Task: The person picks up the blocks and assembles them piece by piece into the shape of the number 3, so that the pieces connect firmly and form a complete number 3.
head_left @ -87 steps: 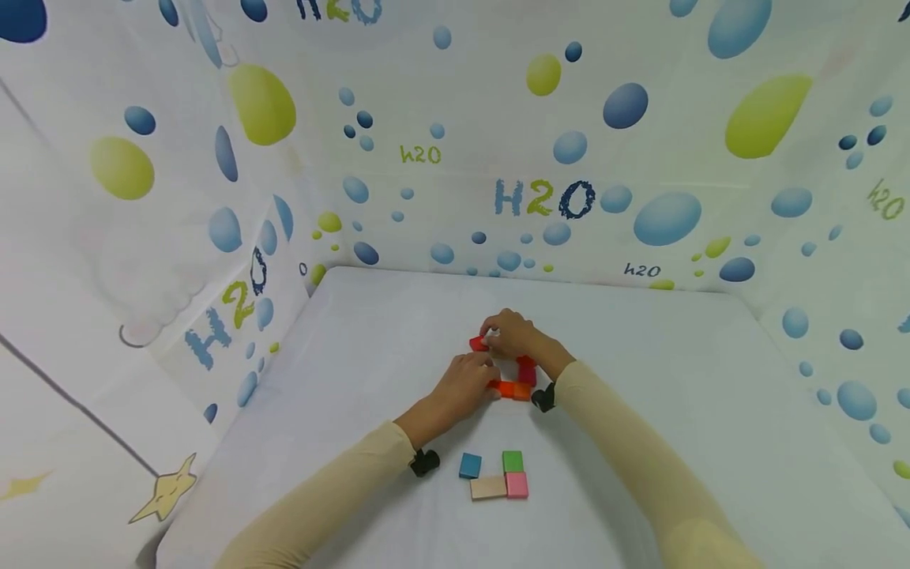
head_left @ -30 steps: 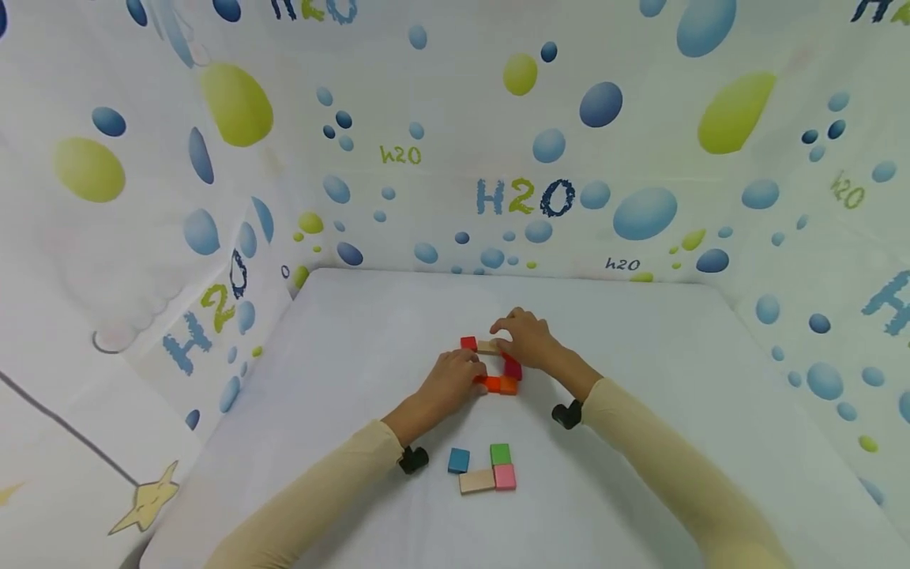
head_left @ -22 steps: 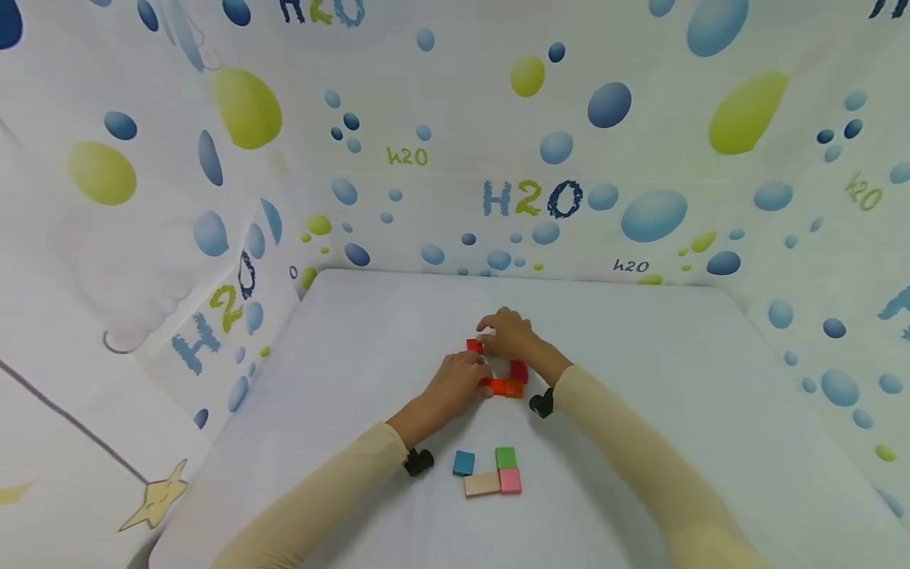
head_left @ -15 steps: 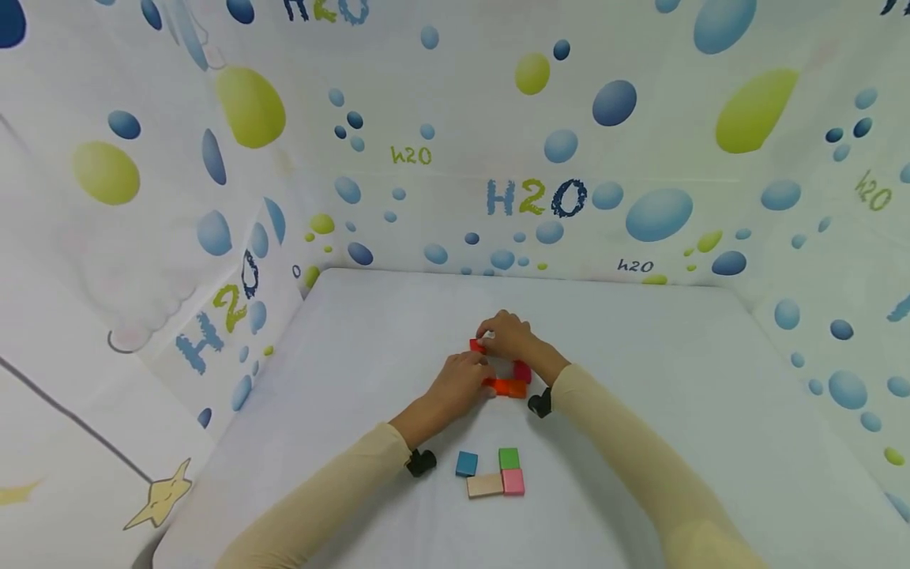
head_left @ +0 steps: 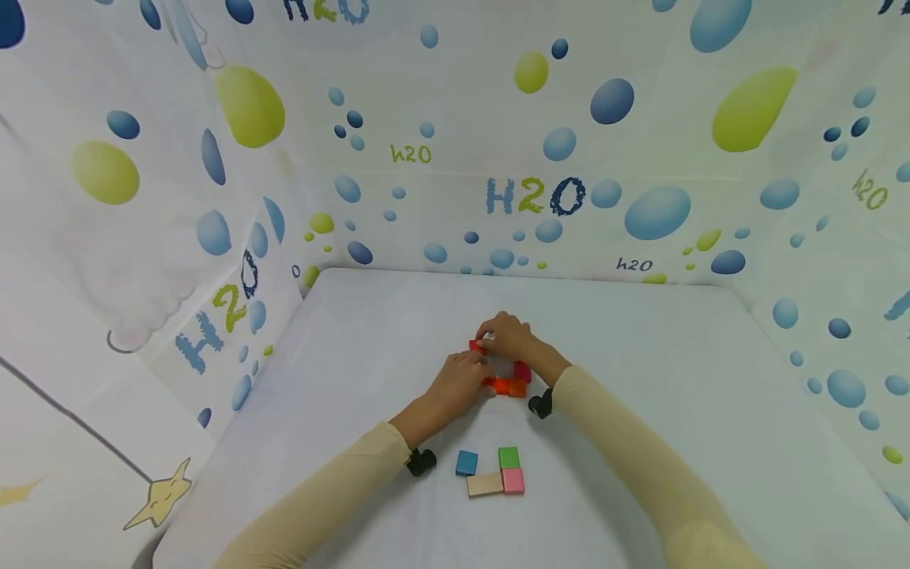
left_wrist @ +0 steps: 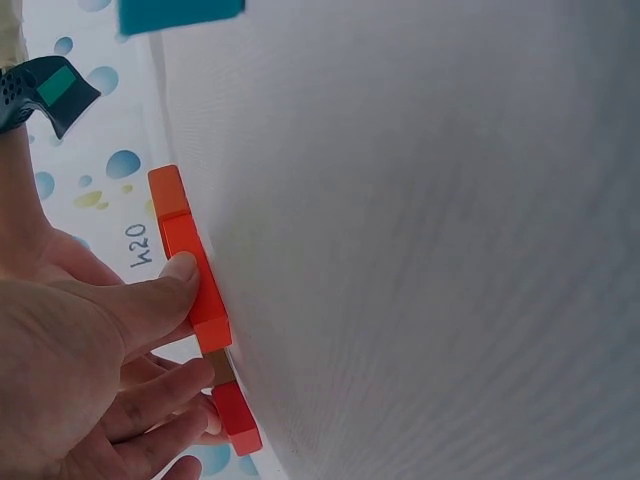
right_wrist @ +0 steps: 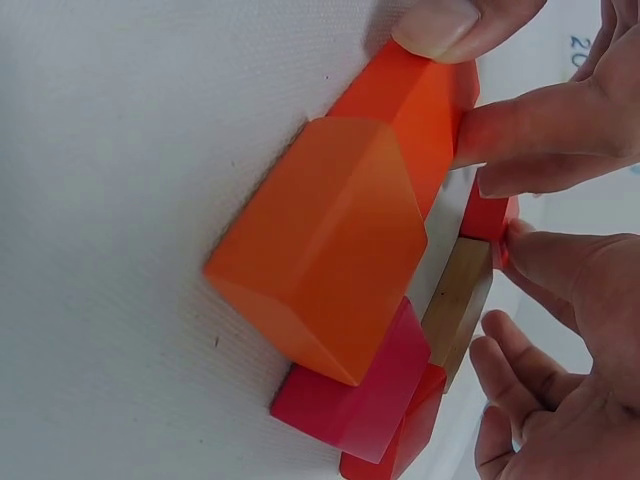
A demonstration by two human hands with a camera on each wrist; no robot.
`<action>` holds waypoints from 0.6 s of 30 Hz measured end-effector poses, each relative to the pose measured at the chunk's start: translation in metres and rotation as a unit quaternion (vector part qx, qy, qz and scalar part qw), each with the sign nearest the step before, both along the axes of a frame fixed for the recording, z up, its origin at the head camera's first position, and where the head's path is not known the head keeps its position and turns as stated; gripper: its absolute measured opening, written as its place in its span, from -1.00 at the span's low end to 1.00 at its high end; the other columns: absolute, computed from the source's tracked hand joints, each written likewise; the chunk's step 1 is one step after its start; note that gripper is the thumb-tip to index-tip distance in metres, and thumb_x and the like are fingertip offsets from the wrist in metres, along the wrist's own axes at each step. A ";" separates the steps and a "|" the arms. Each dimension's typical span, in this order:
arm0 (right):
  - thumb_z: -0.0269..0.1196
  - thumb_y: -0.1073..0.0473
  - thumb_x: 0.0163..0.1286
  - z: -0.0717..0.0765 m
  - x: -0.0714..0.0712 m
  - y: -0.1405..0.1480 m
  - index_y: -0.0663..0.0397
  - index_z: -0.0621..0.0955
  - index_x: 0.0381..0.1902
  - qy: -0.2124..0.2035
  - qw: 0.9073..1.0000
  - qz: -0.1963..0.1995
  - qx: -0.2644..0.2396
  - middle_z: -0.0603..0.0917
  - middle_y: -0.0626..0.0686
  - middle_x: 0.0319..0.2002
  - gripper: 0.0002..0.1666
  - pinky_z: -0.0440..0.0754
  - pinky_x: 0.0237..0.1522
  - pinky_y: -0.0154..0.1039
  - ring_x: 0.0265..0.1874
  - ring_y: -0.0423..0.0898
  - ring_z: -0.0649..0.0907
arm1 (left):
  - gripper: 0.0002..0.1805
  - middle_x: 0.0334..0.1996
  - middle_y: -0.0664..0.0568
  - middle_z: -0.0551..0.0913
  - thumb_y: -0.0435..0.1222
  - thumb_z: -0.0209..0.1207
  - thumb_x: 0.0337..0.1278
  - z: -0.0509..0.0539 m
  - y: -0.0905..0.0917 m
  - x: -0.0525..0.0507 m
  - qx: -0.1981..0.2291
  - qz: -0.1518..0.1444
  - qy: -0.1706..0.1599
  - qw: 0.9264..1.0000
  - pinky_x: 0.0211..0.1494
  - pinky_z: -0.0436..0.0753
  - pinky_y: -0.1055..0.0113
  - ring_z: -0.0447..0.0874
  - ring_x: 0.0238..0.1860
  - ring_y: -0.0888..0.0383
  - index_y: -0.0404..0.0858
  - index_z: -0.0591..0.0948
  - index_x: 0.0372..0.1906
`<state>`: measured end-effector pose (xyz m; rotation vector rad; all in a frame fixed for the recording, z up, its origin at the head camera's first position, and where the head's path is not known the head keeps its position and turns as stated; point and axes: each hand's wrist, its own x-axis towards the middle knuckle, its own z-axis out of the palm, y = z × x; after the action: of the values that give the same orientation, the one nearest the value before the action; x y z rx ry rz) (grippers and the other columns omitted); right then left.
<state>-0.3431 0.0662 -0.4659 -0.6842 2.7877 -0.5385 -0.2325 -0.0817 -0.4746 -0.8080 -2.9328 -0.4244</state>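
Note:
My left hand (head_left: pixel 458 383) pinches a long red-orange block (left_wrist: pixel 197 275) between thumb and index finger. An orange block (right_wrist: pixel 320 220) adjoins that block's right end. Farther back, my right hand (head_left: pixel 508 337) bends over the row's far side and pinches a small red block (head_left: pixel 475 345) at its left corner. A plain wooden block (right_wrist: pixel 458 290) lies against the red one, covered by my right hand in the head view. On the right side stand a crimson block (right_wrist: pixel 365 395) and another red block (right_wrist: pixel 415 430). Together the pieces outline a small ring on the white table.
Closer to me on the table (head_left: pixel 640 427) lie a blue block (head_left: pixel 467 463), a green block (head_left: pixel 508 457), a pink block (head_left: pixel 513 481) and a plain wooden block (head_left: pixel 485 485). A patterned curtain (head_left: pixel 455 166) encloses the back and sides.
Since a second ago my right hand has shifted left over the wooden block to the small red block. My left hand stays at the red-orange block. The near blocks keep their arrangement.

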 end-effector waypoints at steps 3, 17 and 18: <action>0.30 0.04 0.56 0.001 0.001 0.000 -0.08 0.77 0.14 0.001 1.000 0.003 -0.001 0.63 0.18 0.18 -0.71 0.51 0.26 0.30 0.20 0.14 0.56 | -0.76 0.10 -0.08 0.73 -0.16 0.45 0.29 0.000 0.000 0.000 0.001 -0.002 0.007 1.000 0.41 0.53 -0.04 0.60 0.22 -0.04 -0.15 0.81 -0.02; 0.28 0.02 0.55 0.008 0.005 0.009 -0.11 0.72 0.24 0.011 1.000 -0.025 0.002 0.60 0.18 0.20 -0.63 0.49 0.28 0.28 0.20 0.13 0.56 | -0.75 0.06 -0.07 0.74 -0.15 0.43 0.31 -0.005 -0.001 -0.002 0.010 -0.007 0.016 1.000 0.38 0.54 -0.02 0.61 0.18 -0.02 -0.14 0.81 0.00; 0.28 0.02 0.55 0.010 0.006 0.011 -0.10 0.71 0.24 0.013 1.000 -0.027 0.003 0.61 0.19 0.20 -0.63 0.49 0.27 0.29 0.20 0.13 0.57 | -0.75 0.06 -0.07 0.74 -0.15 0.43 0.31 -0.005 -0.001 -0.002 0.011 -0.007 0.015 1.000 0.38 0.55 -0.02 0.61 0.18 -0.02 -0.14 0.81 0.01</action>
<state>-0.3375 0.0772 -0.4563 -0.6204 2.8384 -0.5357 -0.2348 -0.0827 -0.4796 -0.8262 -2.8903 -0.4417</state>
